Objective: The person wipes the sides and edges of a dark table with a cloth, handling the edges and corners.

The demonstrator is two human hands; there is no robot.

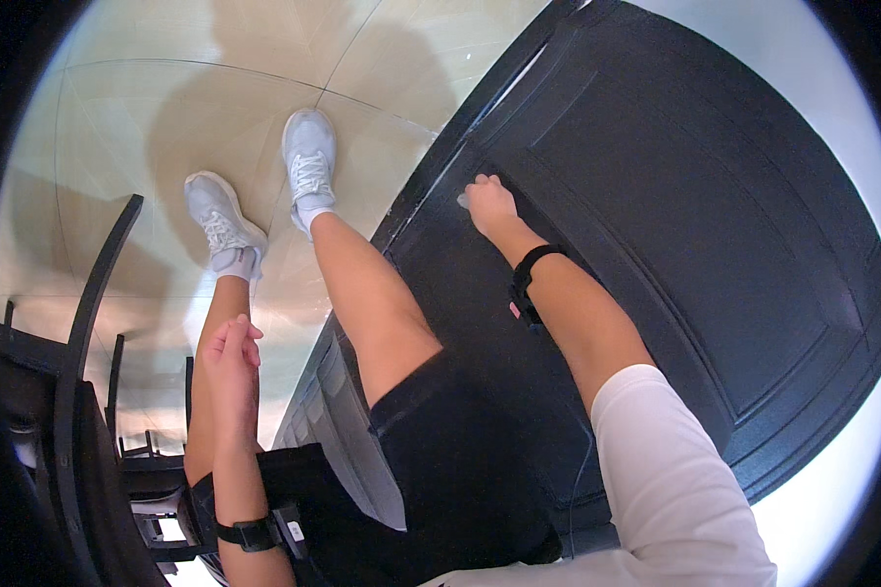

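Note:
My right hand is closed against a black panelled surface, which looks like a door. A small pale object, possibly a cloth, pokes out between its fingers; most of it is hidden in the grip. The wrist wears a black band with a small device on it. My left hand hangs in front of my leg, fingers loosely curled, with nothing visible in them. Another black band with a device circles that forearm.
Black chairs with curved frames stand close on my left. Pale floor tiles lie under my white shoes. A thin cable runs beside my right upper arm. Below my knee is a grey panelled surface.

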